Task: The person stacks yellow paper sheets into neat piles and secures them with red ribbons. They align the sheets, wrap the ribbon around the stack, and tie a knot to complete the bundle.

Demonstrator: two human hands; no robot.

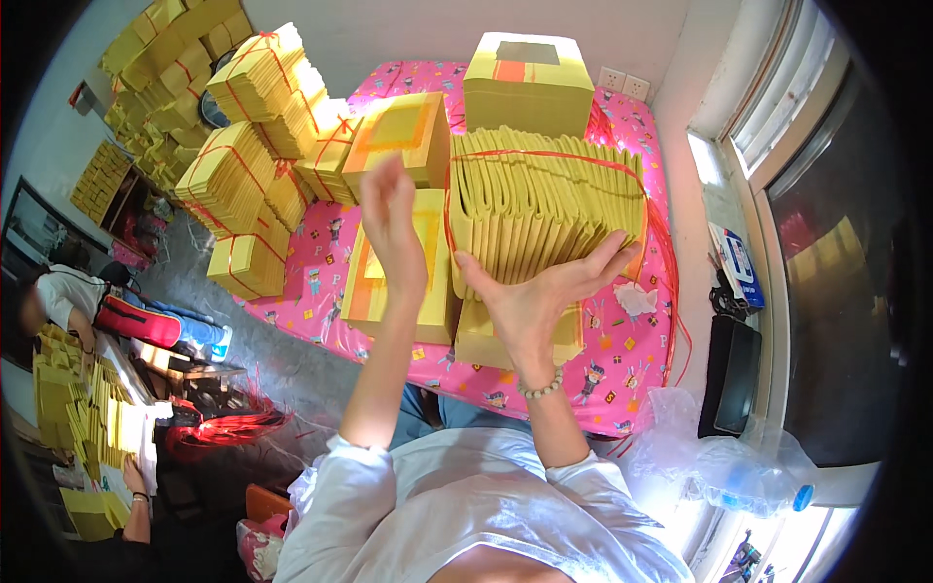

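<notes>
A large bundle of folded yellow paper (544, 194) stands in front of me on the table, its folds facing up and toward me. A red ribbon (573, 158) runs across its top and down its left side. My right hand (535, 301), with a beaded bracelet at the wrist, is spread across the bundle's near face, thumb at the left and fingers toward the right, gripping it. Left of the bundle, my left hand (394, 219) is raised with its fingers pointing up and slightly bent. It appears apart from the bundle, and nothing shows in it.
Yellow blocks with orange bands (398, 136) stand beside and behind the bundle on the pink patterned tablecloth (326, 325). Ribbon-tied stacks (228, 180) rise at the left. Loose red ribbons (666, 262) hang at the right. Another person (73, 301) sits at far left.
</notes>
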